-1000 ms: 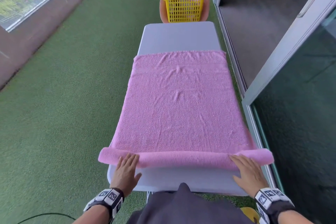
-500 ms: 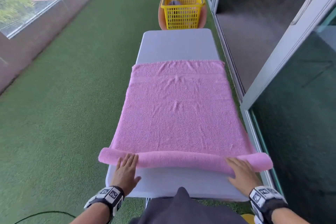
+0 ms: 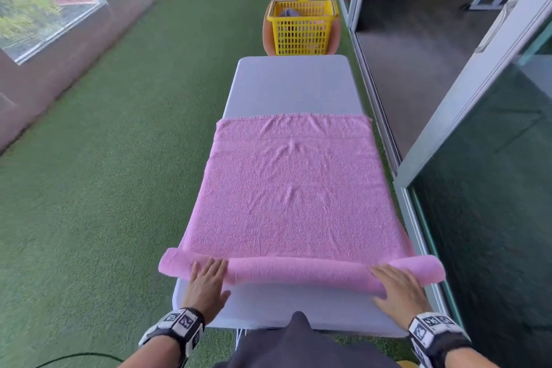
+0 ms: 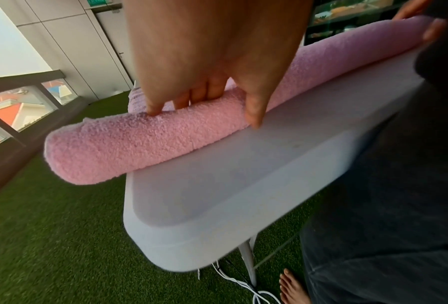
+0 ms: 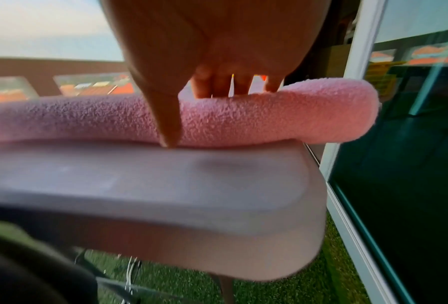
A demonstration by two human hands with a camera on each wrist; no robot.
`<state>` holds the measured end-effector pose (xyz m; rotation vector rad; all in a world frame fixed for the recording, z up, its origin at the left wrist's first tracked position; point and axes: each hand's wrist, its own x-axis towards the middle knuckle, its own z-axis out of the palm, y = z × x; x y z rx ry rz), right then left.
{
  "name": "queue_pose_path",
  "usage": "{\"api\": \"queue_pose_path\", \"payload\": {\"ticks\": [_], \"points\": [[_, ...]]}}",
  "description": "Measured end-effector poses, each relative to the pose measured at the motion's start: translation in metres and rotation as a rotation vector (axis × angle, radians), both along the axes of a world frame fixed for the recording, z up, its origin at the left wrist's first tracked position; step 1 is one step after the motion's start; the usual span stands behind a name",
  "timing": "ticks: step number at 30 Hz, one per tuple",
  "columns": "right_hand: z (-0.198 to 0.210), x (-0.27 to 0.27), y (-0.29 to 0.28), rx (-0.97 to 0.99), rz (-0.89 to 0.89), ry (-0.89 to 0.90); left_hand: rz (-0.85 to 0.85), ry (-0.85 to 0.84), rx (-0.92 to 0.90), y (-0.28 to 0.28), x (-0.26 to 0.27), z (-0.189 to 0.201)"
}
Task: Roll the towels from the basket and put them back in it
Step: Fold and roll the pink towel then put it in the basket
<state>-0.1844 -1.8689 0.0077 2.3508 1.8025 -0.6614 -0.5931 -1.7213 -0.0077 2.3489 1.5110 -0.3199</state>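
The floor is green fake grass [image 3: 125, 176], bumpy and soft-looking, and it goes all the way down the long room. On it stands one worktop [image 3: 292, 84], long, white and smooth, with round corners.

One pink towel [image 3: 292, 188] lies flat over most of the worktop. It is fluffy, with little wrinkles in the middle. Its far edge stops partway down the worktop, so the far end of the worktop is bare. The near edge of the towel is rolled up into a fat tube that runs from one side of the worktop to the other. Both ends of the tube stick out past the sides.

One yellow basket [image 3: 301, 36] sits past the far end of the worktop, well apart from the towel. It is plastic, with lots of small holes in its walls. Something grey is inside it, too small to tell what.

Two hands are on the roll. The left hand [image 3: 206, 284] lies flat on the left part of the tube, fingers [image 4: 204, 92] straight on top and the thumb down on the near side. The right hand [image 3: 397, 290] lies flat on the right part the same way, fingers over the top and the thumb touching the worktop. Each wrist has one black-and-white band.
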Motion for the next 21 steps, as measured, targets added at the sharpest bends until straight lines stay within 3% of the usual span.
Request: {"api": "queue_pose_path", "payload": {"ticks": [5, 9, 12, 16, 20, 21], "points": [[0.012, 0.004, 0.013, -0.051, 0.006, -0.077, -0.022, 0.036, 0.086, 0.004, 0.003, 0.012], [0.018, 0.009, 0.032, 0.054, -0.048, -0.041, 0.048, -0.102, 0.115, 0.016, 0.007, 0.004], [0.015, 0.001, 0.02, -0.006, -0.012, 0.038, -0.029, -0.054, 0.075, 0.008, 0.005, -0.004], [0.009, -0.005, -0.003, -0.016, -0.013, -0.011, -0.063, -0.042, 0.104, -0.012, -0.003, -0.004], [0.019, 0.003, 0.017, -0.06, -0.032, -0.033, -0.097, -0.117, 0.261, -0.004, -0.003, 0.009], [0.02, 0.005, 0.023, -0.029, -0.055, -0.025, -0.071, -0.095, 0.228, 0.001, -0.002, 0.008]]}}
